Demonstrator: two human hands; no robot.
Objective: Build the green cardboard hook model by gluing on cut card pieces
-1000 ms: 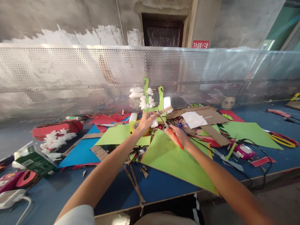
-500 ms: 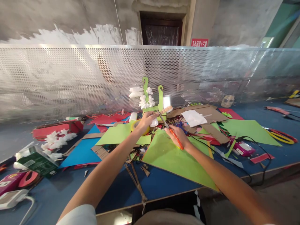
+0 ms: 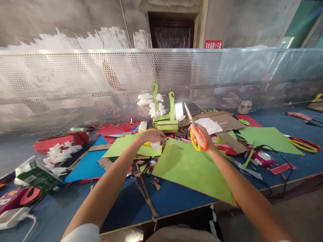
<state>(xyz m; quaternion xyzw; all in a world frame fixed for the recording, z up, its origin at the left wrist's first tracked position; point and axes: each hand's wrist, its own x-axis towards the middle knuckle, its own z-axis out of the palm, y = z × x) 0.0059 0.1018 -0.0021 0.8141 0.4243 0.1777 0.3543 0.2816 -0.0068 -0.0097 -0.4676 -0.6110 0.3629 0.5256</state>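
My right hand [image 3: 200,135] is wrapped around the orange-and-yellow handles of a pair of scissors [image 3: 188,113], whose blades point up and away, close together. My left hand [image 3: 153,135] is pinched, with a small white piece of tissue [image 3: 155,145] hanging under its fingers. Just below it, part of a yellow tape roll [image 3: 146,144] shows. A large green sheet [image 3: 194,168] lies between my forearms. Behind my hands stands a green cardboard piece [image 3: 167,125] with two hooked uprights, the left one bearing white ruffled tissue [image 3: 156,109].
Cardboard scraps [image 3: 222,121], a blue sheet [image 3: 87,164] and a white tissue sheet [image 3: 209,126] clutter the blue table. A perforated metal panel [image 3: 101,84] borders the back. At right lie a magenta device [image 3: 262,158] with a black cable and other scissors [image 3: 304,145].
The scissors have swung away from the left hand to the right and now point upward. My left hand has dropped lower and slightly left, with the white tissue.
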